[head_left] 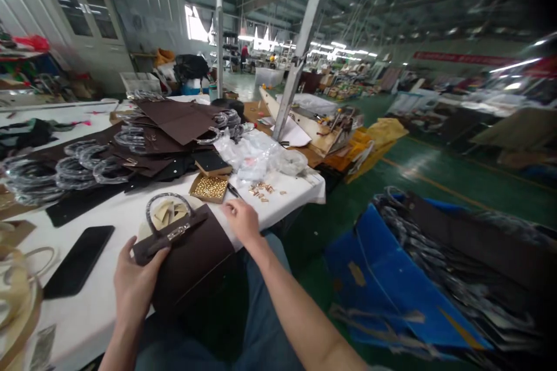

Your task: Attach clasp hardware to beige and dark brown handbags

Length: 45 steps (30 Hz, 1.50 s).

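Note:
My left hand (136, 281) grips the left edge of a dark brown bag panel (191, 258) that carries a wrapped handle loop (167, 208) and a gold clasp (179, 232). The panel lies at the white table's front edge and hangs over my lap. My right hand (241, 219) rests on the table just right of the panel, fingers curled, near scattered small gold fittings (261, 188). I cannot see anything in its fingers. An open box of gold studs (209, 188) sits just beyond it.
A black phone (79, 261) lies left of the panel. Stacks of brown panels (174, 122) and wrapped handles (65, 171) cover the table's far side, beside clear plastic bags (256, 153). On the floor at right lies a pile of finished pieces on blue sheeting (391, 278).

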### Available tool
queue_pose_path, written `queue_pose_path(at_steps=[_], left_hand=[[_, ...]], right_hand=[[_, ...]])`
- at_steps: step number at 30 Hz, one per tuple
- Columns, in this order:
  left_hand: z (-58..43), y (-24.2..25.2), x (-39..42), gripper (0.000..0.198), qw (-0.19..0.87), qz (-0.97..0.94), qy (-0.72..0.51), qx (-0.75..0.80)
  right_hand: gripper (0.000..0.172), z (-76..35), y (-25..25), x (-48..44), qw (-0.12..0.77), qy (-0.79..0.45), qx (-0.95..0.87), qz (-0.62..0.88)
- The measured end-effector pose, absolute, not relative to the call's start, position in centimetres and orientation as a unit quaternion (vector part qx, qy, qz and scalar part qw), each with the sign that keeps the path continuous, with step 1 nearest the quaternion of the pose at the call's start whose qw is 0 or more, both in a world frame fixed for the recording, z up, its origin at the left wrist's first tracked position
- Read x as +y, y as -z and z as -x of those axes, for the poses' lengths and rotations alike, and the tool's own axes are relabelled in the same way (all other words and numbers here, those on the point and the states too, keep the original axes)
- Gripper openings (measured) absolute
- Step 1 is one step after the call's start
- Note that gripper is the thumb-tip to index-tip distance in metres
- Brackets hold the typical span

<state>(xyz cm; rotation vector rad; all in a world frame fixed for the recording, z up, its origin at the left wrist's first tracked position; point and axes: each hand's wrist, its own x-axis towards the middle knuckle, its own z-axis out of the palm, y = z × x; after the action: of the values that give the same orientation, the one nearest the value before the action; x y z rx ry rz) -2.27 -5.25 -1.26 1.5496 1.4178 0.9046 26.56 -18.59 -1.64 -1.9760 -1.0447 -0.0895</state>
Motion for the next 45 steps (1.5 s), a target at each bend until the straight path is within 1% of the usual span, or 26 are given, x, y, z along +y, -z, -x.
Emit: queue_pose_path(at_steps=[2, 3, 6, 8, 10, 13, 16, 18, 19, 20, 22, 24, 25, 26, 28, 30, 31, 33, 35, 37, 40, 43, 45], left_hand=[[2.2, 1.7, -5.7, 0.109, 0.388, -0.616, -0.364, 0.580], [2.2, 1.9, -5.9, 0.105, 0.392, -0.611, -0.372, 0.579], [2.2, 2.4, -6.4, 0.095, 0.420, -0.602, -0.393, 0.554], [2.3, 2.9, -6.4, 0.086, 0.432, -0.595, -0.400, 0.547], [2.5, 3.4, -6.3, 0.074, 0.433, -0.584, -0.403, 0.556], [3.0, 3.9, -6.0, 0.057, 0.438, -0.537, -0.426, 0.581], [3.6, 3.5, -6.2, 0.049, 0.510, -0.451, -0.464, 0.567], [3.9, 3.0, -6.3, 0.051, 0.576, -0.408, -0.481, 0.521], [4.1, 2.8, -6.3, 0.054, 0.603, -0.390, -0.485, 0.499], [4.3, 2.6, -6.3, 0.055, 0.627, -0.373, -0.488, 0.480], [4.7, 2.4, -6.1, 0.058, 0.660, -0.340, -0.495, 0.451], [5.1, 2.7, -5.9, 0.059, 0.669, -0.318, -0.512, 0.435], [5.3, 2.9, -5.8, 0.060, 0.665, -0.313, -0.523, 0.432], [5.4, 3.2, -5.7, 0.062, 0.657, -0.310, -0.533, 0.434], [5.5, 4.0, -5.5, 0.064, 0.640, -0.311, -0.544, 0.445], [5.4, 4.8, -5.4, 0.064, 0.622, -0.311, -0.552, 0.460], [5.4, 5.1, -5.3, 0.063, 0.611, -0.309, -0.559, 0.467], [5.5, 5.4, -5.3, 0.061, 0.594, -0.290, -0.578, 0.479], [5.9, 5.2, -5.1, 0.063, 0.592, -0.254, -0.592, 0.484], [6.5, 4.5, -4.9, 0.065, 0.601, -0.225, -0.601, 0.476], [7.6, 3.1, -4.8, 0.065, 0.637, -0.238, -0.591, 0.434], [8.7, 2.4, -5.0, 0.064, 0.719, -0.258, -0.521, 0.380], [9.2, 2.8, -5.2, 0.065, 0.741, -0.268, -0.480, 0.386]], right_hand=[[0.032, -31.0, 1.7, -22.0, 0.438, 0.101, -0.324, 0.833], [0.032, -33.2, 1.8, -23.5, 0.415, 0.115, -0.282, 0.858], [0.030, -37.9, 2.4, -26.0, 0.336, 0.078, -0.237, 0.908], [0.032, -39.0, 3.0, -26.0, 0.312, 0.055, -0.240, 0.918], [0.032, -39.0, 3.5, -25.5, 0.305, 0.044, -0.243, 0.920], [0.026, -38.4, 4.1, -25.1, 0.312, 0.023, -0.261, 0.913], [0.024, -38.7, 4.7, -25.4, 0.333, 0.015, -0.316, 0.888], [0.028, -39.0, 5.1, -25.3, 0.358, 0.000, -0.339, 0.870], [0.032, -38.9, 5.2, -25.2, 0.380, -0.012, -0.330, 0.864], [0.038, -38.4, 5.0, -24.9, 0.426, -0.023, -0.308, 0.850], [0.046, -36.2, 3.7, -24.3, 0.554, -0.052, -0.254, 0.791], [0.049, -31.9, 1.4, -23.4, 0.663, -0.116, -0.234, 0.702], [0.047, -29.1, 0.2, -22.8, 0.689, -0.165, -0.243, 0.663], [0.045, -26.1, -0.9, -22.1, 0.696, -0.227, -0.261, 0.629], [0.038, -19.7, -2.4, -20.2, 0.681, -0.342, -0.293, 0.578], [0.030, -14.1, -2.7, -18.0, 0.656, -0.408, -0.326, 0.546], [0.025, -11.9, -2.4, -16.9, 0.642, -0.417, -0.351, 0.539], [0.016, -8.9, -1.5, -14.9, 0.624, -0.396, -0.411, 0.534], [0.011, -7.6, -0.9, -13.2, 0.609, -0.364, -0.459, 0.535], [0.014, -7.6, -0.8, -12.0, 0.593, -0.356, -0.485, 0.535], [0.031, -8.4, -1.6, -10.4, 0.573, -0.383, -0.501, 0.523], [0.039, -8.8, -2.1, -9.2, 0.557, -0.416, -0.510, 0.507], [0.043, -8.8, -1.9, -8.7, 0.545, -0.431, -0.513, 0.504]])
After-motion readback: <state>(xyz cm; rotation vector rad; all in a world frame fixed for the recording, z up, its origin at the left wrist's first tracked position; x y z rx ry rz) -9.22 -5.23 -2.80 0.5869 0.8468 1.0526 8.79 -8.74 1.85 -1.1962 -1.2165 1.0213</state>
